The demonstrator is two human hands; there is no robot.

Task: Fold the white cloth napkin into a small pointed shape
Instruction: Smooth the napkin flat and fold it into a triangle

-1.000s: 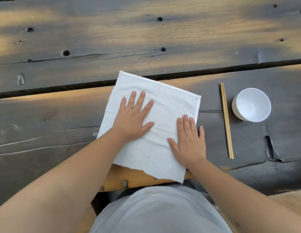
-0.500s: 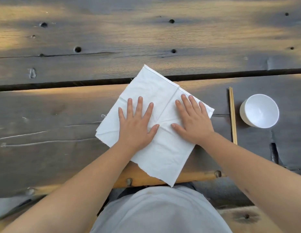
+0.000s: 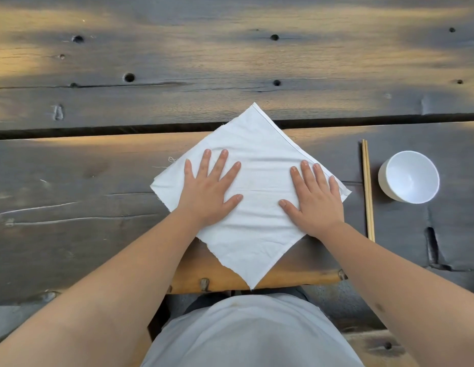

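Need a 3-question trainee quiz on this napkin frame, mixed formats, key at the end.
1. True or false: the white napkin lies as a diamond, one corner pointing away from the person.
2. Which hand lies nearer the chopsticks? A) left hand B) right hand
3. Fill in: the white bowl stands to the ____ of the chopsticks, on the wooden table.

Key
1. True.
2. B. Both hands press flat on the napkin with straight fingers.
3. Right, apart from them.
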